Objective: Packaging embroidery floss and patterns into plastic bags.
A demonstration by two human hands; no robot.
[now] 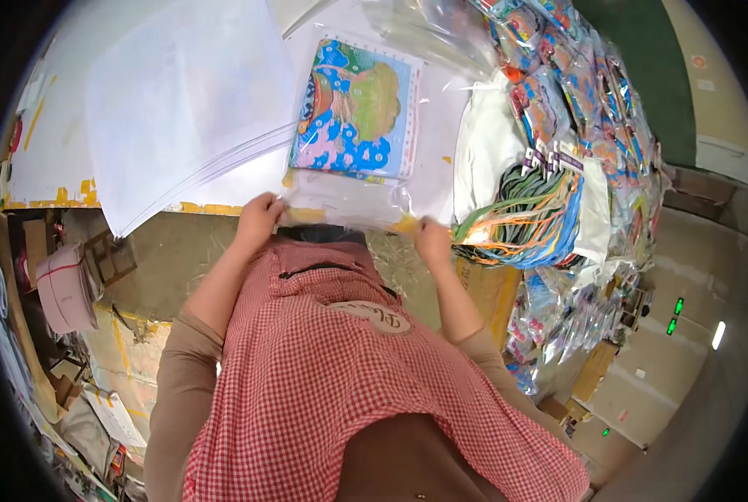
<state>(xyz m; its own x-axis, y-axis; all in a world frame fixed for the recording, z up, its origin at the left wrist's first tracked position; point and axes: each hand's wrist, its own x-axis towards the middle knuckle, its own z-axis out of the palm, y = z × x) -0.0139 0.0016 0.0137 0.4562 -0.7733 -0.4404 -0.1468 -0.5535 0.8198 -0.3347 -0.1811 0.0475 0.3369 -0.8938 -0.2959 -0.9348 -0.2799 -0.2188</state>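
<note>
A clear plastic bag [349,199] lies flat at the table's near edge. Inside it, a folded printed sheet [359,117] shows a blue, pink and green pattern with a pale border. My left hand [262,216] pinches the left corner of the bag's near end. At the opposite corner, my right hand [432,243] is closed on the bag, with its fingertips partly hidden. Just right of that hand, a bundle of coloured embroidery threads [531,219] in green, orange, blue and black hangs slightly over the edge.
Large white sheets [190,100] are stacked on the left of the table [51,171], one corner jutting past its edge. Folded white cloth [487,138] rests behind the threads. Many filled plastic packets [575,75] heap up at the right. A pink roll [64,289] stands below left.
</note>
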